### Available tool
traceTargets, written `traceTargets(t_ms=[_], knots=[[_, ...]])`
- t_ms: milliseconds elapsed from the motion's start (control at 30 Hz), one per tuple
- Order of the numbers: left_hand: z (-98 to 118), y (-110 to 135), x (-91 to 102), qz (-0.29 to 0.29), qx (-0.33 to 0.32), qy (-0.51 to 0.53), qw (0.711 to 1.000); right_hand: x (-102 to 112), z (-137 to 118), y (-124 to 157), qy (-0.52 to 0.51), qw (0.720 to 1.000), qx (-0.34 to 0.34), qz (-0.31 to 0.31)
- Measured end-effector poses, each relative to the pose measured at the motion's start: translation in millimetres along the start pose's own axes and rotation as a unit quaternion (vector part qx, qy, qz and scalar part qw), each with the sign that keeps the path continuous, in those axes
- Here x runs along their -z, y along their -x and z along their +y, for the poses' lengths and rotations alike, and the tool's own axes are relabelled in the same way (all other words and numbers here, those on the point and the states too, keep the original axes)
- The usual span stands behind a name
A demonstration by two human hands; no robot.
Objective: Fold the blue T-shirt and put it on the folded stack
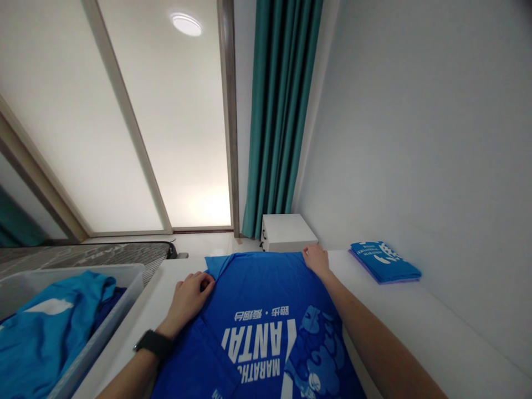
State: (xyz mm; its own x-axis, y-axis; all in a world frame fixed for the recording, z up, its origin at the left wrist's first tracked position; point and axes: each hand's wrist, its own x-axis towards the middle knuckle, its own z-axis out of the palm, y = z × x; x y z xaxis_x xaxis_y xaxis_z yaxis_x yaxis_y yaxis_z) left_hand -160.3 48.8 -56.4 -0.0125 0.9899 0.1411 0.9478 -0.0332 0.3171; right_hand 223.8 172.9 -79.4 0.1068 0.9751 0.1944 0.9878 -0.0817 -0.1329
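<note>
A blue T-shirt (257,288) with white printing, upside down from my side, lies spread on the white table (166,277). Part of its left side is folded over the front. My left hand (193,296), with a dark watch on the wrist, is closed on the shirt's left edge near a turned-over corner. At the far right corner of the shirt, my right hand (316,259) pinches the cloth. The shirt's near end runs out of view at the bottom.
Folded blue shirts (384,261) lie on the table at the right, near the wall. At the left stands a pale plastic bin (139,271) with blue clothes. Beyond the table are a white cabinet (286,228) and a green curtain (278,122).
</note>
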Motion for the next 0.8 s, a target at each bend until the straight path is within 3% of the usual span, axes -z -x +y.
traceTargets(t_ms=[400, 567, 667, 800], knots=[[-1, 0, -0.4, -0.001, -0.001, -0.002, 1.0, -9, -2, -6, -0.051, 0.998, 0.008, 0.022], [-1, 0, -1.3, -0.003, -0.002, -0.004, 1.0, 5, -1, -3, -0.097, 0.994, 0.007, 0.047], [-1, 1, -1.0, -0.002, -0.003, -0.003, 1.0, 21, -3, 10, -0.129, 0.989, 0.039, 0.06], [1, 2, 0.7, -0.002, -0.002, -0.002, 1.0, 39, -9, 50, -0.17, 0.977, 0.107, 0.067]])
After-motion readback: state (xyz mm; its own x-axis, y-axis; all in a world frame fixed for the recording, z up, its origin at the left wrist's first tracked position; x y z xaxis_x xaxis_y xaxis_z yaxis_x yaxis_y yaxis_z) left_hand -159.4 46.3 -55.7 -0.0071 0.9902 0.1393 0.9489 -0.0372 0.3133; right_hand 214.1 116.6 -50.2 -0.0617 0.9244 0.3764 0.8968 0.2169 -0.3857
